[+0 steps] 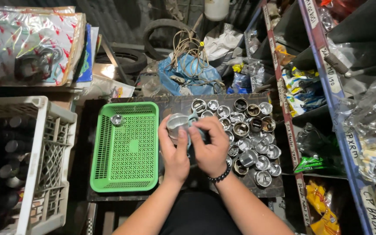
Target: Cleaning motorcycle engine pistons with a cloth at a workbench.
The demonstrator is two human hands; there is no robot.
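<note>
My left hand (pixel 174 152) grips a round silver metal piston (pixel 177 122), held over the dark board between the basket and the pile of parts. My right hand (pixel 208 146), with a black bead bracelet on the wrist, presses a pale blue cloth (pixel 193 118) against that piston's side. To the left lies a green plastic basket (pixel 126 169) with one silver piston (pixel 117 119) in its far left corner. Several more silver and dark pistons (pixel 249 135) lie spread on the board to the right of my hands.
A white plastic crate (pixel 48 161) with dark cylinders stands at the left. Blue shelving (pixel 327 78) with bagged parts fills the right side. A blue bag with tangled wires (pixel 188 69), tyres and printed gasket packs (pixel 22 43) lie at the back.
</note>
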